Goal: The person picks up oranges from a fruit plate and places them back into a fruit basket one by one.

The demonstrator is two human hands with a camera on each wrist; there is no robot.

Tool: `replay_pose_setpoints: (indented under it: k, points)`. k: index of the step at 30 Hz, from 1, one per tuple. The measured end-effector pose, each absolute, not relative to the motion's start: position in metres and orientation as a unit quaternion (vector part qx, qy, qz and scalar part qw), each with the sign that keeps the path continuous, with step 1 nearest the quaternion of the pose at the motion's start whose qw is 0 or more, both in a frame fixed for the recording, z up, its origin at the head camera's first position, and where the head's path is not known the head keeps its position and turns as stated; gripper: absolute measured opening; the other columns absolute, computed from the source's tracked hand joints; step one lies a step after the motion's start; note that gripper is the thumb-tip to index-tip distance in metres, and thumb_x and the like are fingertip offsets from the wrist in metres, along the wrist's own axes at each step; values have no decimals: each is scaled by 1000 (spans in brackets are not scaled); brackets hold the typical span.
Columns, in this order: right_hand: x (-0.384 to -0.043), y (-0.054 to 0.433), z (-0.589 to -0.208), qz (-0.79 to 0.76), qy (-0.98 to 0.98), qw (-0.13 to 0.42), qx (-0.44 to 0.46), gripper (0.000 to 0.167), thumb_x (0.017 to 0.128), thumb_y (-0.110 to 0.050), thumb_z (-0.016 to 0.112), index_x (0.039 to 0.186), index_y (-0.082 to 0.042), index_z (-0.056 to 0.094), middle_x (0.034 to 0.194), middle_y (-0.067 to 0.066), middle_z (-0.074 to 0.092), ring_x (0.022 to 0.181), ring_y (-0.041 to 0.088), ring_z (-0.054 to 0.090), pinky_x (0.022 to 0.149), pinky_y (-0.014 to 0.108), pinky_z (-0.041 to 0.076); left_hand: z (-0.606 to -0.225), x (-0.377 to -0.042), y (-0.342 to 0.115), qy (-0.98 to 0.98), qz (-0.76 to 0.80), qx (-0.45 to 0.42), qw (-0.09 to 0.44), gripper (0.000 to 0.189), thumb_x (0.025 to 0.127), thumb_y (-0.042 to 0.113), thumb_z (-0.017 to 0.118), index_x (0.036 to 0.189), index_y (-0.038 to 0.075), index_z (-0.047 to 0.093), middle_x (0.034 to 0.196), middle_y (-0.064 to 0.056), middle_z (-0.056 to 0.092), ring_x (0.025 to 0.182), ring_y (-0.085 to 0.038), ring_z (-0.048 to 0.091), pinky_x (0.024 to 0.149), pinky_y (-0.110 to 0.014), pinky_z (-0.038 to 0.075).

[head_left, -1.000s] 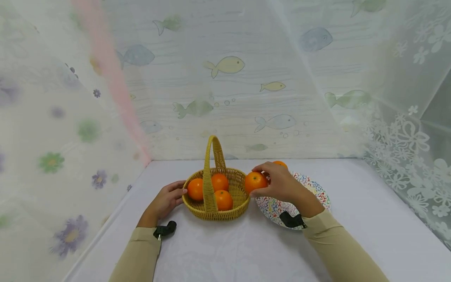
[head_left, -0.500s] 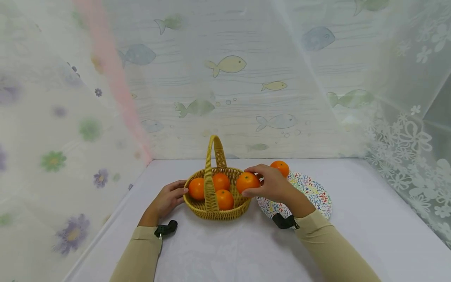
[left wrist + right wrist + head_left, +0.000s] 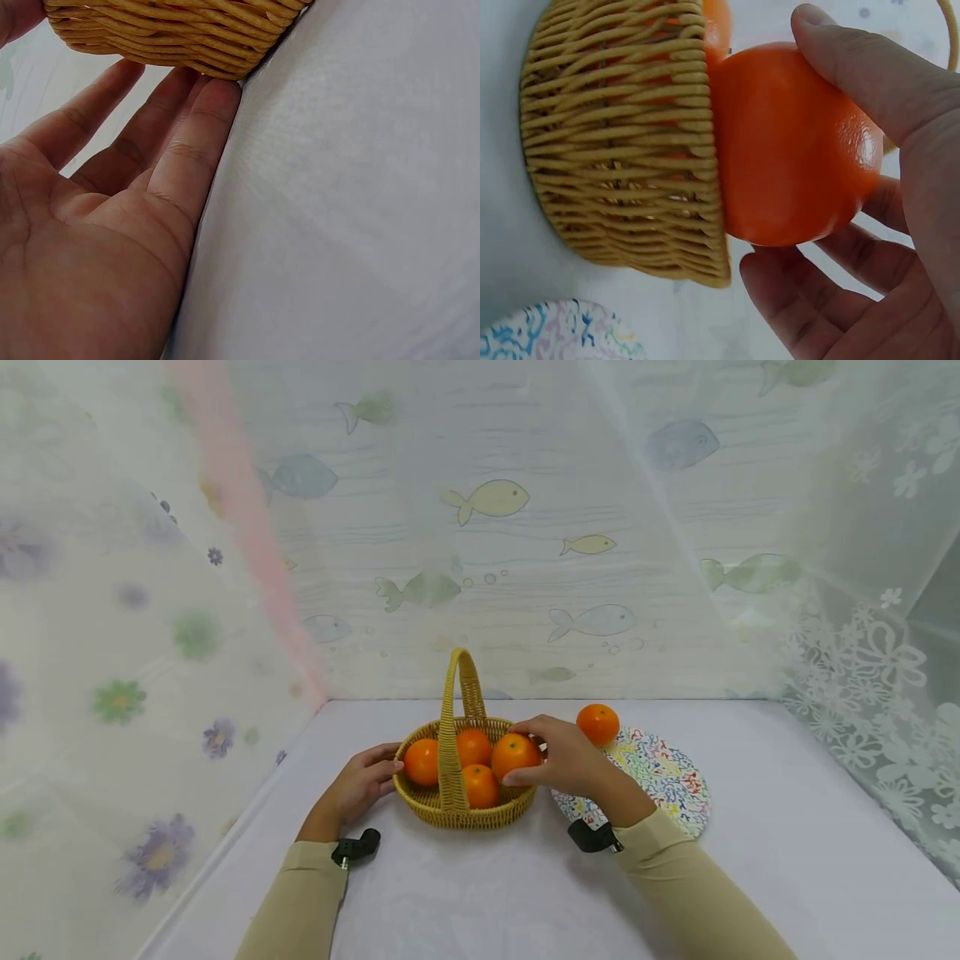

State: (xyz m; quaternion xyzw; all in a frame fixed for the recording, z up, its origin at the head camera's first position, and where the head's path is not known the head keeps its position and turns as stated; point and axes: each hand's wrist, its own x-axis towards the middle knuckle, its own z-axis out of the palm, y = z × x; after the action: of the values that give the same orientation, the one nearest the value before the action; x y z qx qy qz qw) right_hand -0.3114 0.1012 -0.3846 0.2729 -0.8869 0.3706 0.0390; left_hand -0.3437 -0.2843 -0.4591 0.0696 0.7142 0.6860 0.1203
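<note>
A yellow wicker basket point(image 3: 467, 818) with a tall handle stands on the table and holds several oranges. My left hand point(image 3: 362, 789) is at its left end. In the left wrist view the fairly straight fingers point(image 3: 195, 142) touch the outside of the weave low down, close to the table. With thumb and fingers, my right hand point(image 3: 573, 760) grips an orange point(image 3: 795, 150) over the basket's right end. That orange is partly below the rim; whether it touches the bottom is hidden. Other oranges in the basket include a left one point(image 3: 422, 762), a back one point(image 3: 474, 747) and a front one point(image 3: 480, 787).
A round plate point(image 3: 667, 777) with a multicoloured pattern lies right of the basket, partly under the right forearm. One more orange point(image 3: 597, 725) sits at its back left edge. The white-covered table point(image 3: 450, 893) ends at a fish-patterned curtain point(image 3: 517, 635) behind.
My right hand has moved left and down with its orange, from beside the basket's right rim to inside it. The orange by the plate is now uncovered. My left hand has stayed at the basket.
</note>
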Motion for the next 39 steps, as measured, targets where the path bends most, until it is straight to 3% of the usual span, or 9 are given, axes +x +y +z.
replay_pose_setpoints:
  k: [29, 39]
  points:
    - [-318, 89, -403, 345, -898, 17, 274, 79, 77, -54, 88, 141, -16, 63, 129, -3, 66, 110, 16, 61, 100, 40, 57, -460, -344, -286, 715, 685, 61, 125, 63, 97, 28, 72, 151, 6, 48, 156, -12, 48, 129, -23, 60, 101, -32, 57]
    - [-317, 89, -406, 349, -901, 5, 259, 80, 77, -55, 87, 142, -17, 63, 132, -2, 67, 113, 17, 61, 103, 41, 56, -461, -346, -286, 720, 679, 75, 124, 64, 99, 28, 71, 152, 3, 46, 155, -17, 46, 126, -20, 61, 101, -32, 57]
